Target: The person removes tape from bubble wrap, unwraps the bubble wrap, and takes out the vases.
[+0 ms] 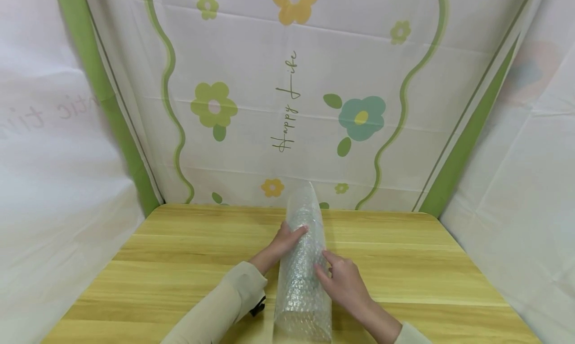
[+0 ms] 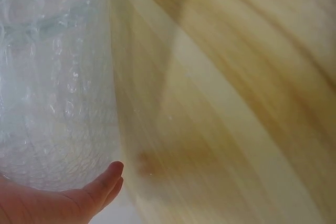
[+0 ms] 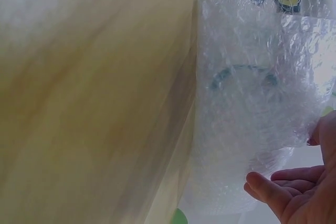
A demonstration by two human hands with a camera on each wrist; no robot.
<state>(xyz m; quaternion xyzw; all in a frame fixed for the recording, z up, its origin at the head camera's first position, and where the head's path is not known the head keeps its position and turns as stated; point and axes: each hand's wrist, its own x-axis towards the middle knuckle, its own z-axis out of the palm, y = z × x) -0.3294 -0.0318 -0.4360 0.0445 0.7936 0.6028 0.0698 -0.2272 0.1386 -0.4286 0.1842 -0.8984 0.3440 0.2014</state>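
Observation:
A long roll of bubble wrap (image 1: 298,284) lies on the wooden table, pointing away from the body; a rounded, glass-like rim shows through its layers in the left wrist view (image 2: 47,3). The left hand (image 1: 289,238) grips the roll's far half from the left, thumb over the top. At the right side the right hand (image 1: 343,281) touches the wrap with thumb and fingertips, its fingers only slightly bent. In the right wrist view that hand (image 3: 299,187) is beside the wrap (image 3: 247,114), inside which a dark curved edge shows.
The wooden table (image 1: 404,264) extends to both sides of the roll. Behind it hangs a white cloth (image 1: 251,59) printed with flowers and writing, and pale cloth walls (image 1: 54,159) with green edging stand at left and right.

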